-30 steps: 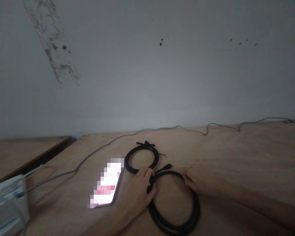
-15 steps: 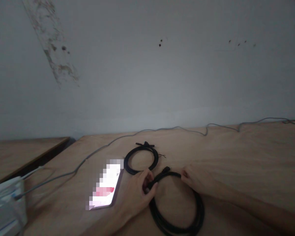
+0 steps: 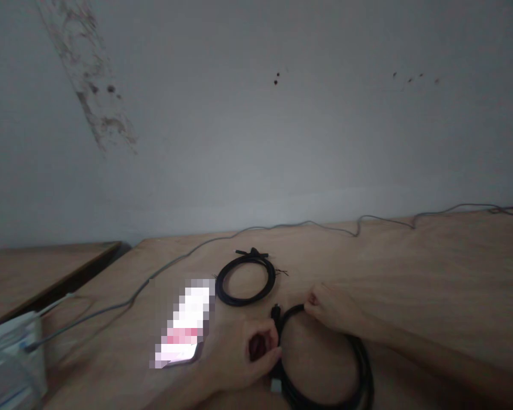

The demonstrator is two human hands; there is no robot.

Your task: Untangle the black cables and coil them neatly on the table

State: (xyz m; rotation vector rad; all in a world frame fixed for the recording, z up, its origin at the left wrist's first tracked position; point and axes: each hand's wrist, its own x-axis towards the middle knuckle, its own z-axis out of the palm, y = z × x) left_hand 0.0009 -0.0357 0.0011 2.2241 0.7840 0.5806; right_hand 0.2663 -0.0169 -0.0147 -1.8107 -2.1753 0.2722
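A coiled black cable lies low in the head view, its bottom edge cut off by the frame. My left hand is closed around the coil's left side. A black connector sticks up just above those fingers, and a pale plug end shows below them. My right hand is closed on the top of the same loop, its fingertips pinching the cable. Beyond my hands, a second black cable coil lies flat, with its connector ends crossing at its far side.
A lit phone, partly pixelated, lies left of my left hand. A white box-like device stands at the left edge, with a thin grey cable running from it along the wall. The wooden tabletop meets a grey wall.
The held coil has shifted right and down. Its connector has swung left, and the pale plug end now shows below my left hand. My left hand moved slightly right and down, my right slightly left.
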